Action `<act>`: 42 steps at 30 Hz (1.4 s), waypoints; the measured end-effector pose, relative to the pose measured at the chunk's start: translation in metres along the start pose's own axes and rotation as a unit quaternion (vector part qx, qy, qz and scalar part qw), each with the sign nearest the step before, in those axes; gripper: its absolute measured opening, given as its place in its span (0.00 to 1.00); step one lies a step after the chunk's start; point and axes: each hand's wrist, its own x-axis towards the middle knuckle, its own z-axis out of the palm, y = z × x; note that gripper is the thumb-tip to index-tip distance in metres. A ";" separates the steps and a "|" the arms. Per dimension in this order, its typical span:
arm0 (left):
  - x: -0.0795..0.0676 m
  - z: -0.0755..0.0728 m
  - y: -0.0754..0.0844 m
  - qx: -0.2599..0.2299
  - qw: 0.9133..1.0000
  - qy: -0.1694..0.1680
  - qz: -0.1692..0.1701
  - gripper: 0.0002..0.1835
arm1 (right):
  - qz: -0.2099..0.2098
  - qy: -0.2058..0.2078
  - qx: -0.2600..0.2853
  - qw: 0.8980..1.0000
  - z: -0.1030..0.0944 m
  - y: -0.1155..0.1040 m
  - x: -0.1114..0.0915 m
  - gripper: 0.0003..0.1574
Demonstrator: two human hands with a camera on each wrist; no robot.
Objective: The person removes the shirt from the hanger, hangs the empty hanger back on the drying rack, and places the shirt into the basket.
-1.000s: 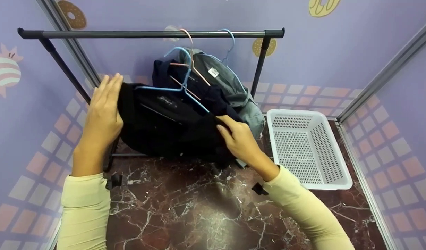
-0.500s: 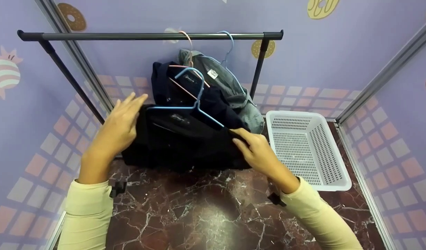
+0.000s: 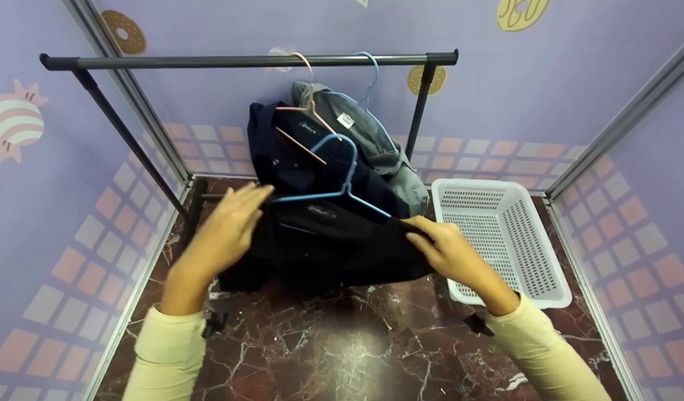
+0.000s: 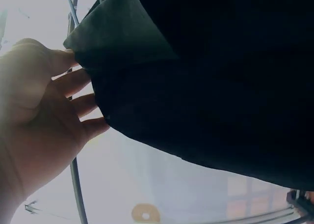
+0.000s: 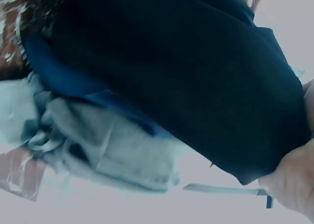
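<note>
A black top with a neck label is draped on a light-blue wire hanger, whose hook points up, apart from the rail. My right hand pinches the top's right shoulder between thumb and fingers, near the hanger's end. At the left shoulder my left hand has its fingers fairly straight. In the left wrist view, fingertips meet the edge of the dark cloth. Behind hang a navy garment on a pink hanger and a grey garment on another blue hanger.
A black clothes rail runs across the back, its left post close to the wall. On the marbled floor to the right stands a white perforated basket. Patterned walls enclose three sides.
Both hands and the black top on its hanger have moved down and to the right, away from the rail. The right hand keeps its pinch; the two hung garments have stayed in place.
</note>
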 end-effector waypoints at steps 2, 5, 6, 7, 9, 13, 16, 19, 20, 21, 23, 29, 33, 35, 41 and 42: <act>-0.002 0.009 0.004 0.002 1.000 -0.001 0.005 0.26 | 0.002 -0.010 0.000 1.000 -0.004 0.007 -0.005 0.12; -0.004 0.024 0.007 0.007 1.000 0.009 0.023 0.25 | 0.006 -0.026 -0.007 1.000 -0.010 0.015 -0.012 0.12; -0.004 0.029 0.007 0.006 0.999 0.015 0.031 0.25 | 0.008 -0.031 -0.008 0.999 -0.012 0.018 -0.014 0.11; -0.004 0.034 0.007 0.004 0.999 0.020 0.038 0.25 | 0.011 -0.036 -0.007 0.999 -0.014 0.020 -0.016 0.11; -0.004 0.044 0.007 -0.004 0.999 0.027 0.047 0.24 | 0.014 -0.045 -0.004 0.999 -0.018 0.025 -0.021 0.11; -0.003 0.061 0.009 -0.011 0.998 0.027 0.063 0.24 | 0.015 -0.065 0.001 0.998 -0.024 0.034 -0.030 0.11; -0.002 0.073 0.013 -0.006 0.997 0.018 0.070 0.25 | 0.012 -0.071 -0.002 0.997 -0.030 0.039 -0.040 0.10; 0.000 0.084 0.018 -0.002 0.997 0.012 0.072 0.24 | 0.011 -0.071 0.000 0.997 -0.037 0.043 -0.049 0.10; 0.000 0.087 0.020 -0.003 0.997 0.012 0.071 0.24 | 0.010 -0.070 -0.001 0.997 -0.039 0.045 -0.053 0.11; 0.000 0.091 0.021 -0.004 0.997 0.012 0.071 0.24 | 0.011 -0.071 0.001 0.997 -0.040 0.047 -0.056 0.11; -0.001 0.097 0.024 -0.007 0.997 0.012 0.069 0.22 | 0.014 -0.071 0.004 0.997 -0.041 0.050 -0.062 0.12; -0.001 0.115 0.027 -0.014 0.997 0.032 0.069 0.15 | 0.016 -0.061 0.002 0.998 -0.035 0.064 -0.076 0.14; -0.002 0.125 0.025 -0.029 0.994 0.061 0.087 0.11 | 0.019 -0.056 0.006 0.998 -0.029 0.070 -0.083 0.14; -0.002 0.129 0.024 -0.039 0.992 0.071 0.093 0.09 | 0.022 -0.056 0.006 0.998 -0.027 0.072 -0.085 0.14; -0.003 0.137 0.022 -0.047 0.990 0.086 0.099 0.09 | 0.024 -0.052 -0.014 0.998 -0.021 0.078 -0.090 0.15; -0.003 0.138 0.022 -0.046 0.990 0.088 0.101 0.09 | 0.024 -0.051 -0.016 0.998 -0.020 0.078 -0.091 0.15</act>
